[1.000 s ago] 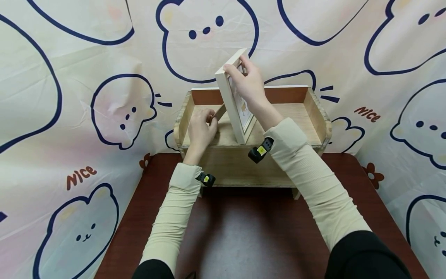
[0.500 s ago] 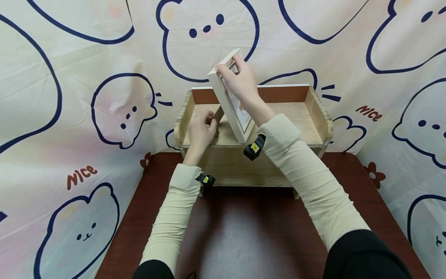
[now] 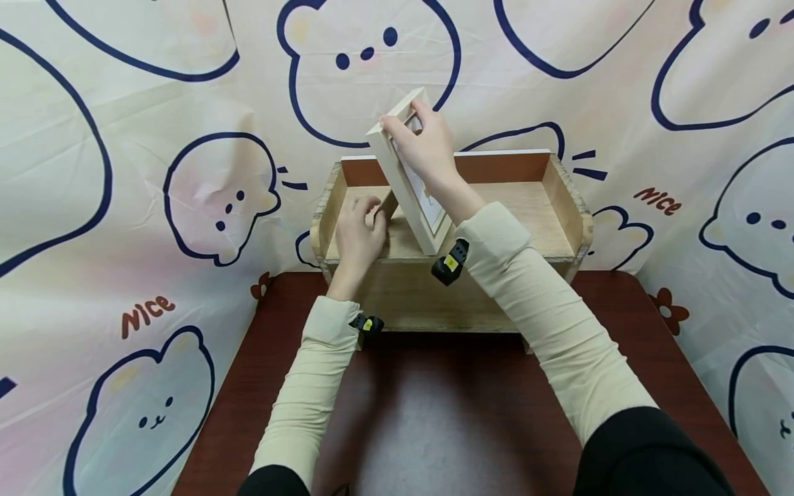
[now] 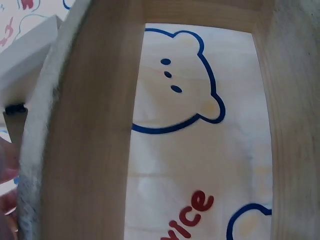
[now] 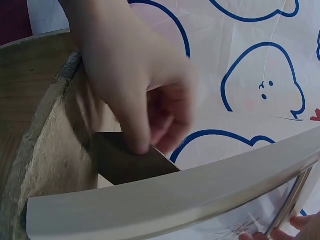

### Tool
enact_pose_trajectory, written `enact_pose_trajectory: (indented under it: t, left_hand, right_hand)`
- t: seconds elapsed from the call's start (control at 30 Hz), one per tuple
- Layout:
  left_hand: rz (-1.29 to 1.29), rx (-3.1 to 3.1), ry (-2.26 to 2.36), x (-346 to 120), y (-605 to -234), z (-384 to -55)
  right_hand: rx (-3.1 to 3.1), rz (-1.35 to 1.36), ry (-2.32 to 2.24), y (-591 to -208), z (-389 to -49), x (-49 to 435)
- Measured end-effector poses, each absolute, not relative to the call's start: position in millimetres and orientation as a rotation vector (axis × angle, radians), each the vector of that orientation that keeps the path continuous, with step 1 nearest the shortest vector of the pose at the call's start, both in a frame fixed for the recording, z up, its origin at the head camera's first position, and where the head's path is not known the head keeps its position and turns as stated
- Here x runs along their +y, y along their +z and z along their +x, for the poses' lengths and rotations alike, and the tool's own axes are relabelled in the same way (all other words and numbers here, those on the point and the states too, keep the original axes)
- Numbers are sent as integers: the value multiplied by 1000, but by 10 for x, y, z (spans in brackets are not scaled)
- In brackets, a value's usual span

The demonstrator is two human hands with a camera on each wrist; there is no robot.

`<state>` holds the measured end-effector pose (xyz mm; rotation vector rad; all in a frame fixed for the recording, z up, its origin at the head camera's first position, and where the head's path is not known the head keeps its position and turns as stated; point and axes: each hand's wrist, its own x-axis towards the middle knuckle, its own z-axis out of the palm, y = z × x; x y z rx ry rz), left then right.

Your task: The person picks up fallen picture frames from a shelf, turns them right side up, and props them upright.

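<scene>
A cream-white picture frame [image 3: 406, 189] stands tilted on the top tier of a small wooden shelf [image 3: 515, 207], its lower corner at the front edge. My right hand [image 3: 428, 148] grips the frame's upper part, thumb on the near side. Behind the frame, my left hand [image 3: 360, 234] pinches the brown stand leg [image 3: 389, 204] between thumb and fingers. In the right wrist view the left thumb lies on that dark flap [image 5: 127, 162], beside the pale frame rail [image 5: 150, 200]. The left wrist view mostly shows the shelf's wooden boards [image 4: 90, 125], with left fingertips [image 4: 7, 160] at the edge.
Raised side walls [image 3: 567, 200] and a brown back strip [image 3: 509, 167] bound the shelf's top. The shelf stands at the back of a dark red-brown table [image 3: 434, 413]. A cloth with bear drawings [image 3: 217, 193] hangs behind and at both sides.
The frame's top has moved left, leaning further toward my left hand, and my right hand has gone with it. My left hand has stayed nearly in place at the stand leg.
</scene>
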<state>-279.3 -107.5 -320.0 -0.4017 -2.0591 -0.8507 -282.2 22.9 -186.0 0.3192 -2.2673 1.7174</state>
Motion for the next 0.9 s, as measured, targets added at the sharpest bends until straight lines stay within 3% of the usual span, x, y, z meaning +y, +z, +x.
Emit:
enact_pose_trajectory:
  t: [0.37, 0.9]
  left_hand:
    - [-761, -1756, -1271, -912, -3059, -2625]
    - [-819, -1948, -1566, -766, -2865, -2401]
  right_hand:
    - [-2298, 296, 1677, -1866, -2824, 204]
    - [-2284, 321, 1782, -1862, -2823, 247]
